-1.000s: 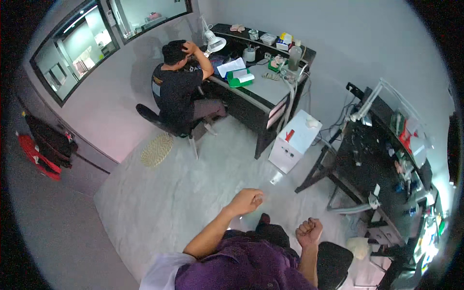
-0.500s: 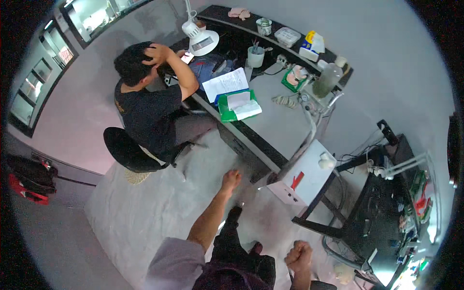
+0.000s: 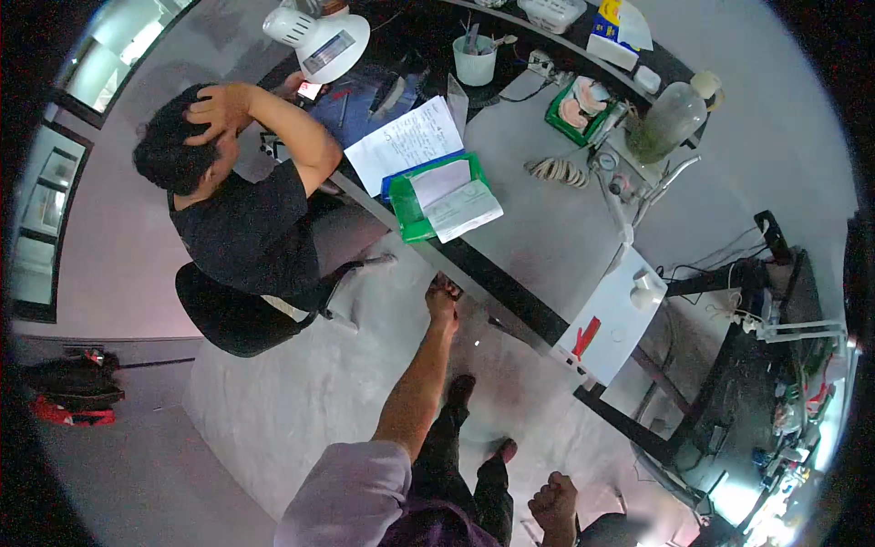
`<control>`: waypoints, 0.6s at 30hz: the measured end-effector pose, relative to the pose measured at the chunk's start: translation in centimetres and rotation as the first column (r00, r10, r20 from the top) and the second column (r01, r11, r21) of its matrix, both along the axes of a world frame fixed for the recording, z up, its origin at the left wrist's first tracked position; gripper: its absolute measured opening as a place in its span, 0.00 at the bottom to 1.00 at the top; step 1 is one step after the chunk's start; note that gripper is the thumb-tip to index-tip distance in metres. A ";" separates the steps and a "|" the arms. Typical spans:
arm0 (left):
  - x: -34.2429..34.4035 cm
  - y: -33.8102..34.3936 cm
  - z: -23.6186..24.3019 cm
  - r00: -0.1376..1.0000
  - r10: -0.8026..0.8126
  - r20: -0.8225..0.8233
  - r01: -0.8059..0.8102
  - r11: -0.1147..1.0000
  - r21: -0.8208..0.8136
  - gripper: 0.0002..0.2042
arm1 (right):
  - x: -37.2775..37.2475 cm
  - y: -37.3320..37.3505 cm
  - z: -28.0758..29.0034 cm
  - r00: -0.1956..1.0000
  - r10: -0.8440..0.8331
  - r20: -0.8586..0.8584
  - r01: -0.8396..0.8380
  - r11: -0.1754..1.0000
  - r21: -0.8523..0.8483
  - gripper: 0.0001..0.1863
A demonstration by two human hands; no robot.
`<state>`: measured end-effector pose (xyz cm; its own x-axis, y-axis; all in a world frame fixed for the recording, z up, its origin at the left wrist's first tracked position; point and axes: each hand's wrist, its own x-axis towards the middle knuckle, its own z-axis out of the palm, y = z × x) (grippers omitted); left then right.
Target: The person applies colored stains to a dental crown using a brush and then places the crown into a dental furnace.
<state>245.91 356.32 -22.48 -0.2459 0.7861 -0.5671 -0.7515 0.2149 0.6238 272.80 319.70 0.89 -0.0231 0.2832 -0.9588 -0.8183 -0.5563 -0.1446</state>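
My left arm reaches forward, and my left hand (image 3: 443, 301) is at the front of the grey desk (image 3: 533, 210), just below its edge. Its fingers are curled round something dark that I cannot make out. Closest to it on the desk lies a green tray (image 3: 415, 219) with a folded white paper (image 3: 463, 211) on it. A sheet of handwritten paper (image 3: 401, 146) lies behind the tray. Low by my right leg, my right hand (image 3: 554, 506) is curled into a fist, with nothing showing in it.
A person in black (image 3: 246, 219) sits at the left on a black chair (image 3: 232, 314). A white box (image 3: 611, 319) with a red-handled tool (image 3: 588, 337) stands at the desk's right end. Farther right is a cluttered black workbench (image 3: 743, 401). A white lamp (image 3: 333, 55) hangs at upper left.
I have stepped closer to the desk, so the desk and the seated person have shifted in view. My left hand has moved forward to the desk front. My right hand stays closed and low.
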 end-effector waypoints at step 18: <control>0.7 -0.9 0.8 0.993 -0.030 0.117 0.026 0.999 0.043 0.09 | -3.3 4.7 0.3 0.989 0.150 0.014 -0.149 0.989 -0.016 0.17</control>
